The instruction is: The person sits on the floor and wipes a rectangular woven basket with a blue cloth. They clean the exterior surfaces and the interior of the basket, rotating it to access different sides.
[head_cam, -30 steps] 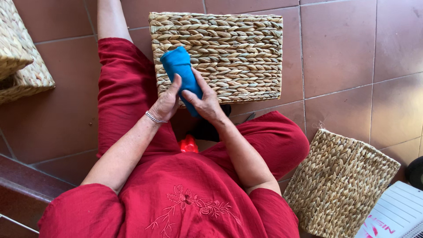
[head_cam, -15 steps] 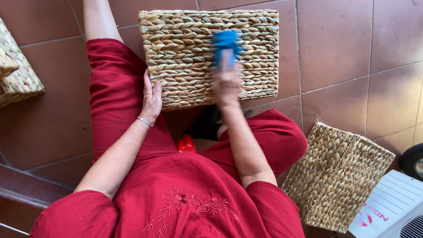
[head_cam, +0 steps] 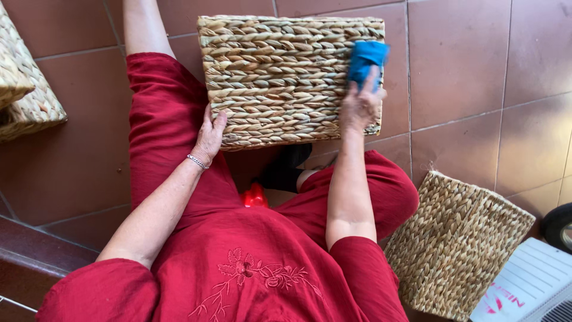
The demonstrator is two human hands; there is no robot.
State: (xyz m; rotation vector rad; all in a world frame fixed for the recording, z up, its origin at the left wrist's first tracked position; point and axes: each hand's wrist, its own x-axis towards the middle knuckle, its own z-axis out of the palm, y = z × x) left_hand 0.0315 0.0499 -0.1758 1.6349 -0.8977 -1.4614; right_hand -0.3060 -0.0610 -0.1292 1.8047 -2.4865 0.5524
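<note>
Woven rectangular straw basket [head_cam: 280, 77] lies across red-clad knees; left hand [head_cam: 210, 134] grips its near-left edge, right hand [head_cam: 359, 107] clamps a blue cloth [head_cam: 365, 59] against its far-right side.

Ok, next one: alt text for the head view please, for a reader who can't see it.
Seen from above, a seated person in red clothes presses a blue cloth with the right hand against a woven basket, while the left hand grips the basket's left edge. Two more woven baskets sit on the brown tiled floor at either side.
</note>
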